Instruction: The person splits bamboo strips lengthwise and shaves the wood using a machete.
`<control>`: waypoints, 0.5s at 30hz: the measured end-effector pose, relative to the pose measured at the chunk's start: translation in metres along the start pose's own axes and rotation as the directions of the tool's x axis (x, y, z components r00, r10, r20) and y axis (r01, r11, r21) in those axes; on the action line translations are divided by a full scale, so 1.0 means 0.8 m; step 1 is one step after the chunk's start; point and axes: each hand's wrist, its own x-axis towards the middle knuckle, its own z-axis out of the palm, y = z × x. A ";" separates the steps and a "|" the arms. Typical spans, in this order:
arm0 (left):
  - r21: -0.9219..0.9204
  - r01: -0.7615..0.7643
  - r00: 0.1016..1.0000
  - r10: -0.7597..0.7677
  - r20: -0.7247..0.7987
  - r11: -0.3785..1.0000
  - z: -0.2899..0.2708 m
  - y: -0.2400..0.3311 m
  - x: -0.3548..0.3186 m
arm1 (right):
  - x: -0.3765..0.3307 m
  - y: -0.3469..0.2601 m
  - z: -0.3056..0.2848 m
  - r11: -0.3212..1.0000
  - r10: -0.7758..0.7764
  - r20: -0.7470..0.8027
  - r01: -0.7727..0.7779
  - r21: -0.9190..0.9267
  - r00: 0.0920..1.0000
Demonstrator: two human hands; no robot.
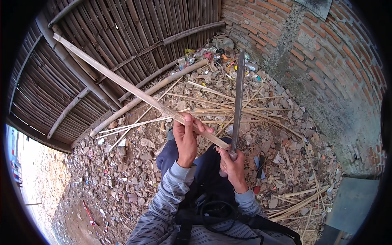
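Long, pale wooden strip (126, 85), ten o'clock to centre, is clasped by the left hand (187, 139); a long, dark metal knife (239, 98) is gripped handle-first by the closed right hand (232, 164). Strokes should be directed outward.

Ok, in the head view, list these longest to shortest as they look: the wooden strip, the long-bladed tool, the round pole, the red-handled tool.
1. Wooden strip
2. Long-bladed tool and round pole: too alike to rank; the tool looks nearer the camera
3. Red-handled tool
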 end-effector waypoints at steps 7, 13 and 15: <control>0.090 -0.016 0.991 0.004 0.135 0.996 -0.001 0.037 -0.034 | 0.009 -0.010 -0.012 0.926 -0.104 0.102 0.058 0.373 0.989; 0.328 0.216 0.926 -0.300 0.230 0.919 -0.028 0.063 -0.078 | 0.027 -0.030 -0.053 0.875 -0.198 0.192 0.085 0.476 0.961; 0.369 0.297 0.881 -0.402 0.249 0.881 -0.028 0.060 -0.098 | 0.037 -0.030 -0.067 0.862 -0.189 0.244 0.042 0.504 0.951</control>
